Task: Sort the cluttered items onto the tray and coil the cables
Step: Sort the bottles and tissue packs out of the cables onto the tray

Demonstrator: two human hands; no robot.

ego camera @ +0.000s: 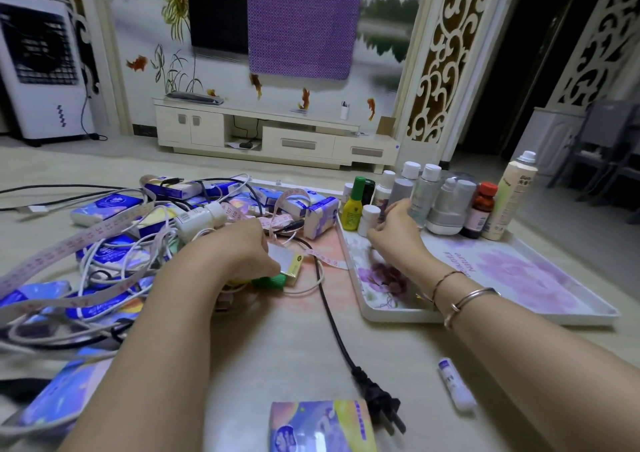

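blue and yellow wrapping covers the tissue pack [320, 425] lying nearest on the floor, with a black plug [379, 403] just to its right and a small white tube [455, 384] further right. the plug's black cable [329, 309] runs away toward the pile. the left hand [247, 249] reaches down over a small yellow box [294, 269] and a green piece [272, 281], fingers curled onto them, though whether it truly grips them i cannot tell. to its left lies a tangle of white cables [114, 271], a pink measuring tape [62, 254], white chargers [199, 217] and many blue tissue packs [104, 207], all off the tray. the white flowered tray [491, 318] sits on the right, its near part bare. the right hand [394, 229], bracelets on its wrist, reaches across the tray with fingers loosely bent at a small white bottle [368, 219]; a grip is not clear. bottles [446, 205] stand crowded along the tray's far edge, among them a yellow bottle [353, 209] and a tall spray can [510, 198]. beyond stands a cream cabinet [277, 136].
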